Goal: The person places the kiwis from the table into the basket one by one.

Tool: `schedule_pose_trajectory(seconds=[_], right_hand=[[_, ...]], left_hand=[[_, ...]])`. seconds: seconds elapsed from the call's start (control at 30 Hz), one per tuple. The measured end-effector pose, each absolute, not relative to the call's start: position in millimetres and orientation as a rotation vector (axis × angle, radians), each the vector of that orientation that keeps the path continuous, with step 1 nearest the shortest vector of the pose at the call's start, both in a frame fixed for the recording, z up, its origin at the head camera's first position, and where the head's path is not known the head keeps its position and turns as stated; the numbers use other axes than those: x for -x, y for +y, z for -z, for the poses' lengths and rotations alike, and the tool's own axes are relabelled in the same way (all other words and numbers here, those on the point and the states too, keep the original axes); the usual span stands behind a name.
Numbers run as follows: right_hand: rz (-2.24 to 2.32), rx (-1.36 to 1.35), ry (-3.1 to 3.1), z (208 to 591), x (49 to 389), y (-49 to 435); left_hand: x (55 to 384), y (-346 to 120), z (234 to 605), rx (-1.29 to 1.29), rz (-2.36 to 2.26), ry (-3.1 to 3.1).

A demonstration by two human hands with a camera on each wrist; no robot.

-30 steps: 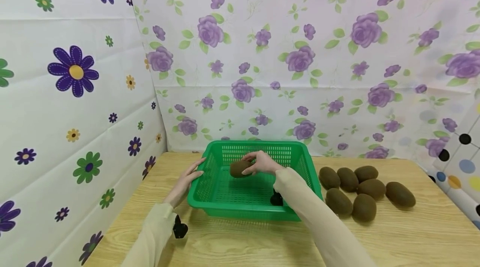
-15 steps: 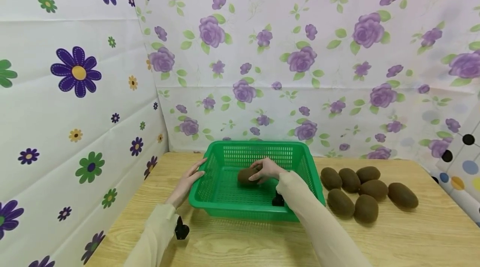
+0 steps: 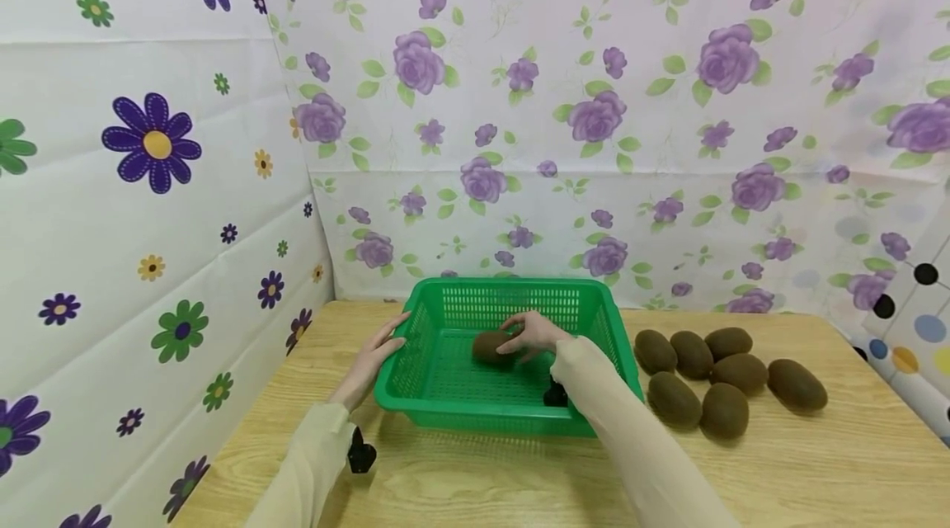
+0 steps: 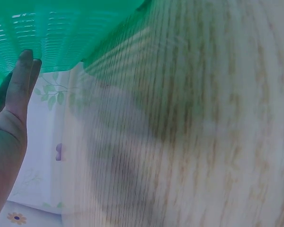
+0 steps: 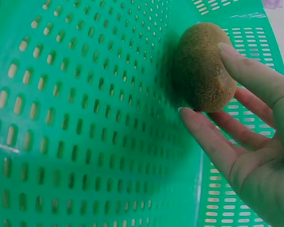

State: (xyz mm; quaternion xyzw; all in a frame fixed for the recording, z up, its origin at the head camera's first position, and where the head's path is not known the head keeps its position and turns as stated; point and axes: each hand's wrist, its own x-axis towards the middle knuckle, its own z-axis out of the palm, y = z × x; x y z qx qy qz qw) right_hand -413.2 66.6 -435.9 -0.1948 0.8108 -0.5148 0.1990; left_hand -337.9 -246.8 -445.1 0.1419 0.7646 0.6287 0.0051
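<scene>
One brown kiwi [image 3: 490, 347] lies on the slotted floor of a green plastic basket [image 3: 490, 407], near its middle. My right hand [image 3: 536, 333] is at the kiwi's right side, fingers spread and fairly straight. In the right wrist view the thumb overlaps the kiwi's edge [image 5: 202, 71], while the other fingers stretch along and behind its near end. My left hand [image 3: 371, 359] rests against the basket's left wall, fingertips at the rim. Its straight fingers [image 4: 20, 90] lie against the green side in the left wrist view.
Several more kiwis [image 3: 690, 356] lie grouped on the wooden table [image 3: 512, 483] right of the basket, one [image 3: 797, 385] at the group's right end. A floral sheet [image 3: 549, 124] hangs behind the table, and another patterned sheet [image 3: 171, 239] borders its left.
The right hand lowered the kiwi to the basket floor, a little to the right. Since then its fingers have loosened and moved slightly right. The left hand stays at the basket's side.
</scene>
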Motion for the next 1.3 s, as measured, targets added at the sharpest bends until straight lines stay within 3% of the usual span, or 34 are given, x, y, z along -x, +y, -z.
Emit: schedule_pose_trajectory(seconds=[0.23, 0.7, 0.97, 1.3], right_hand=[[1.461, 0.461, 2.308, 407.5, 400.4, 70.9], [1.459, 0.722, 2.310, 360.9, 385.9, 95.9], [1.515, 0.803, 2.332, 348.8, 370.5, 116.9], [1.669, 0.892, 2.280, 335.3, 347.7, 150.1]], left_hand=[[340.6, -246.5, 446.5, -0.451, -1.952, 2.409], [337.9, -247.3, 440.2, -0.409, -1.954, 2.380], [322.9, -238.7, 419.6, -0.387, -1.906, 2.384], [329.7, -241.6, 430.0, -0.400, -1.971, 2.337]])
